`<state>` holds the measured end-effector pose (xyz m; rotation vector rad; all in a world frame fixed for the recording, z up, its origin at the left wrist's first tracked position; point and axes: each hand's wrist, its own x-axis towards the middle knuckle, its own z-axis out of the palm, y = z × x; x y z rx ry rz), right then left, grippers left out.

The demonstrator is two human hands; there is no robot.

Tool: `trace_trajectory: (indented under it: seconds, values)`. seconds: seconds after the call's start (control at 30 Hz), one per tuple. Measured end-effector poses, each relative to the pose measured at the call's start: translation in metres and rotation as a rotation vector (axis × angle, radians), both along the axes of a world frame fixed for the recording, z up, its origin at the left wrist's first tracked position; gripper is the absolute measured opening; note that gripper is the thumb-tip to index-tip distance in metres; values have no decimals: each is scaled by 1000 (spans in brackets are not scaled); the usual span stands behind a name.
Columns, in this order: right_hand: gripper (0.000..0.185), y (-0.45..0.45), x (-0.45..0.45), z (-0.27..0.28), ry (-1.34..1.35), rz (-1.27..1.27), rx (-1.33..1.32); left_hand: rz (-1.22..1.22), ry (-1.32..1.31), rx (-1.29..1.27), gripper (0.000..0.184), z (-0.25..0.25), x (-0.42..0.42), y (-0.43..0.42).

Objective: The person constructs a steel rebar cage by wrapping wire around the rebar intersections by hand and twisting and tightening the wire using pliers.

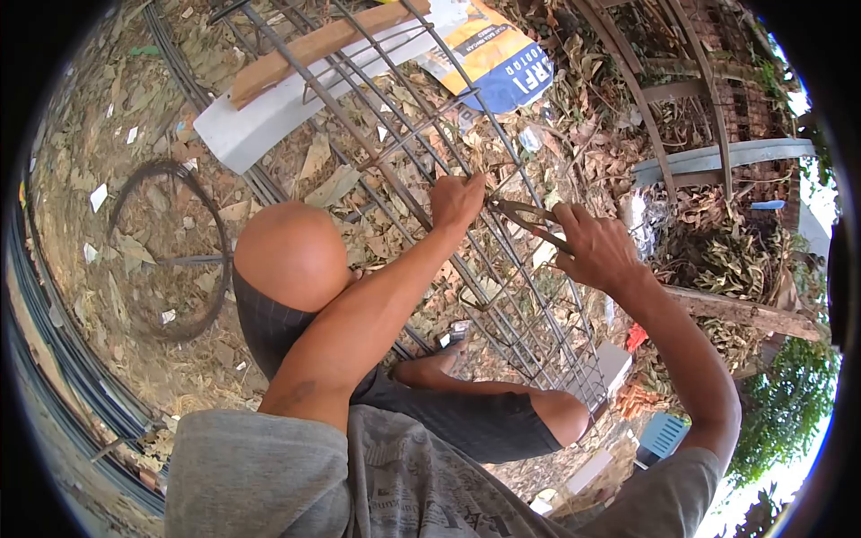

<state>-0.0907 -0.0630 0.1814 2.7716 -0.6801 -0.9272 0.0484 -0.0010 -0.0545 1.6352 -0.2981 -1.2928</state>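
Note:
A long cage of steel rebar (386,170) runs diagonally from the upper left to the lower right, with stirrups around its bars. My right hand (599,247) grips a pair of rusty pincers (509,209), its fingers around the two spread handles. The jaws of the pincers sit at a bar crossing of the cage. Close by on the left, my left hand (456,203) is closed at the cage, thumb and forefinger near the jaws. What it pinches is hidden by the fingers.
A wood strip (323,49) and a pale board (235,134) lie by the cage's upper end. A mortar bag (502,63) is beyond it. Coiled wire (224,242) lies left on leafy ground. My bent knees flank the cage. A blue crate (662,435) stands lower right.

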Motion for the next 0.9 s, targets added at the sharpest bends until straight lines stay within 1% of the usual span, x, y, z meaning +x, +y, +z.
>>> trace_trajectory:
  seconds: [0.07,0.1,0.2,0.23,0.33,0.37,0.4,0.43,0.5,0.53,0.57,0.6,0.63,0.67,0.73,0.83,0.87,0.9]
  values:
    - [55,6,0,-2,-79,299,-264,5,6,7,58,-4,-2,-1]
    - [46,3,1,3,-156,359,-303,6,9,8,57,-5,-2,-2]
    - [40,4,-10,-2,55,281,-277,3,1,-5,55,-10,-3,-3]
    - [39,7,-5,-4,79,256,-334,1,-1,-12,55,-7,-3,-1]
    - [48,7,11,2,191,-539,142,6,19,10,54,2,0,2]
    - [55,-5,6,4,281,-1019,483,18,37,9,55,-4,-5,2]
    - [56,-8,-10,1,136,-1299,792,29,40,-1,55,-7,-9,1]
    - [58,-10,-28,-10,99,-1412,928,48,31,-14,56,-8,-8,-2]
    - [59,-10,-34,-15,104,-1332,840,19,21,-23,58,1,-4,3]
    - [56,-8,-28,-10,79,-1176,750,-1,-14,3,58,3,-2,4]
    - [60,1,-15,2,-4,-1017,721,-15,-54,-21,58,-1,-3,2]
    - [74,17,4,21,-70,-941,570,-21,-41,-16,59,1,-1,2]
    - [83,13,-15,3,7,-622,320,-17,-54,-28,60,-2,-4,3]
    - [85,23,0,11,90,-602,207,-18,-59,-45,60,-6,-6,2]
    - [72,23,-9,4,17,-467,164,-30,-98,-53,59,1,-3,3]
    - [57,10,9,16,134,-1127,697,20,-116,-84,59,-2,-9,5]
    - [42,11,-5,7,-14,-1310,884,47,-117,-104,59,-1,-7,5]
    - [44,6,-16,-2,-1,-1283,910,-4,-126,-105,59,-2,-5,5]
